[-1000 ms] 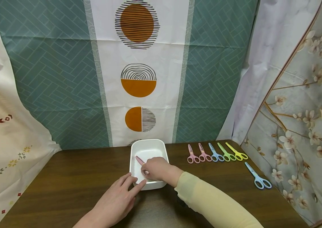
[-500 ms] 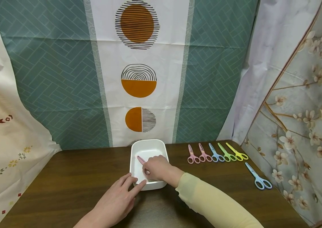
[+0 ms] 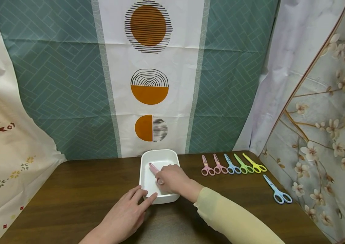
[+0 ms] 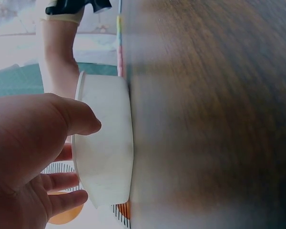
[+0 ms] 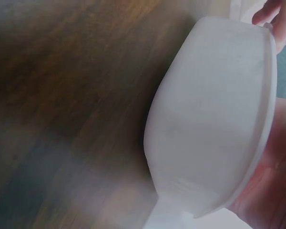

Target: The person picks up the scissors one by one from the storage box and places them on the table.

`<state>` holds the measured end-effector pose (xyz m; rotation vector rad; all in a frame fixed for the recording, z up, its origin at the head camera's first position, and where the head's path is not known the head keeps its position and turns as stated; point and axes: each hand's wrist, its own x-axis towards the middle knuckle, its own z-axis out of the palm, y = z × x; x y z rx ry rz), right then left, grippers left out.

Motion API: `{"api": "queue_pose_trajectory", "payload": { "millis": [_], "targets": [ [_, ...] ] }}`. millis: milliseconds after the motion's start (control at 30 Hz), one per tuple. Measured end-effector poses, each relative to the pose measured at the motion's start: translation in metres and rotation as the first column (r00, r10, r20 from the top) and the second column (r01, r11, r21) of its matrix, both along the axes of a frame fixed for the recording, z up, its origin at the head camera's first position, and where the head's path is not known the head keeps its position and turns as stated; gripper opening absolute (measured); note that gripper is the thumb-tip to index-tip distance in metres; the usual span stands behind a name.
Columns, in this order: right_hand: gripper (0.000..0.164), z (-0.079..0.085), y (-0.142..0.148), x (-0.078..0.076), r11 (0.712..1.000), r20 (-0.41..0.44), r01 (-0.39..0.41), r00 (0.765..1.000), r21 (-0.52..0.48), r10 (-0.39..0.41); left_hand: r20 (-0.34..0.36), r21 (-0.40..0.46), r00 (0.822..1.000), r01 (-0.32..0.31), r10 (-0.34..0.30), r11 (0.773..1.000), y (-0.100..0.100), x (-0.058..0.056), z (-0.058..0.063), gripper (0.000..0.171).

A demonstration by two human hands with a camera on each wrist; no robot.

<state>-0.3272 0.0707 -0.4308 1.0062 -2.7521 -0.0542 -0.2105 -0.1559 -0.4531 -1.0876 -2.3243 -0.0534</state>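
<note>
A pair of pink scissors [image 3: 154,169] lies slantwise within the white plastic box [image 3: 142,176], blades toward the far left. My right hand [image 3: 172,178] reaches into the box and grips the scissors by the handles, which its fingers partly cover. Whether they touch the bottom, I cannot tell. At the near left corner, my left hand [image 3: 126,211] holds the box: the left wrist view has its thumb on the outer wall [image 4: 107,143] and the other fingers around the rim. From the right wrist, the box wall [image 5: 209,114] hides most of the right hand [image 5: 271,157].
Toward the back right, a row of scissors lies on the dark wooden table [image 3: 93,183]: two pink [image 3: 207,169], one blue [image 3: 232,167], one green [image 3: 245,167], one yellow [image 3: 256,166]. Nearer the right edge is a light blue pair [image 3: 277,191]. Patterned curtains [image 3: 62,101] hang behind.
My right hand and the pink scissors have shifted slightly to the right and away from me inside the box. The left hand and the box stay in place.
</note>
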Motion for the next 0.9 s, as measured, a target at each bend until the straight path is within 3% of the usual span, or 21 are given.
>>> {"api": "queue_pose_trajectory", "payload": {
  "millis": [467, 667, 900],
  "targets": [
    [0.026, 0.021, 0.029, 0.02, 0.981, -0.142, -0.086, 0.988, -0.177, 0.061, 0.006, 0.007, 1.0, -0.012, 0.012, 1.0, 0.0, 0.001, -0.002, 0.069],
    [0.027, 0.031, 0.047, 0.027, 0.971, -0.126, -0.061, 0.991, -0.229, 0.033, 0.025, -0.004, 0.999, -0.023, 0.023, 1.0, 0.0, 0.001, -0.001, 0.067],
    [0.03, 0.027, 0.07, 0.039, 0.962, -0.125, -0.034, 0.992, -0.27, 0.0, 0.053, -0.008, 0.998, -0.026, 0.027, 1.0, 0.0, 0.001, 0.001, 0.067]
  ]
}}
